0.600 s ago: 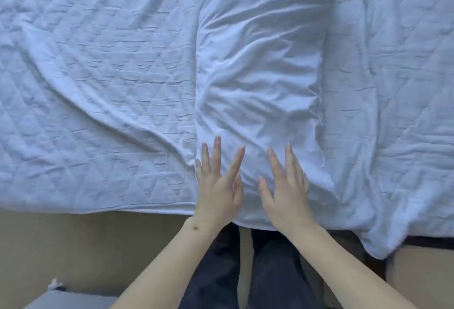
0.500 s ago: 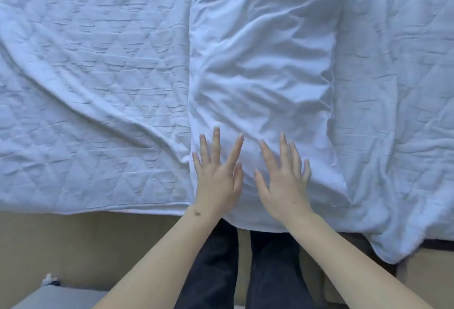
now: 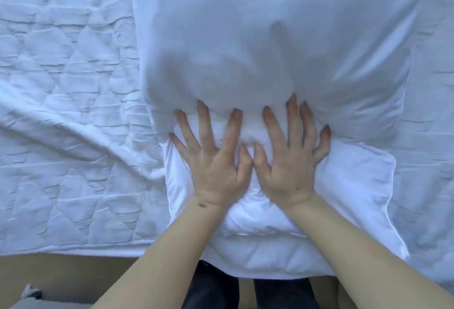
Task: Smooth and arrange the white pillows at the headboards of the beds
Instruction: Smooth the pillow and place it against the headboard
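Two hands lie flat on one white pillow (image 3: 282,38), side by side with thumbs almost touching. The left hand (image 3: 213,161) has its fingers straight and fanned out, palm down, pressing into the pillow's near end; the right hand (image 3: 290,158) does the same just beside it, and neither grips anything. The fabric bulges up in a soft mound just beyond the fingertips (image 3: 201,106).

The pillow lies lengthwise away from the person, its long axis running from the near edge of the bed toward the top of the view, where its far end is cut off. Its near short end, with a flat stitched border, reaches the bed's edge, and its right corner sticks out to the right.

Under it lies a white quilt (image 3: 68,124) stitched in triangles, creased and rumpled, with one long fold crossing on the left. Below the bed's edge runs a tan floor (image 3: 61,276). The person's dark trousers (image 3: 213,286) show between the forearms. A small grey and white object sits at the lower left, too blurred to tell.
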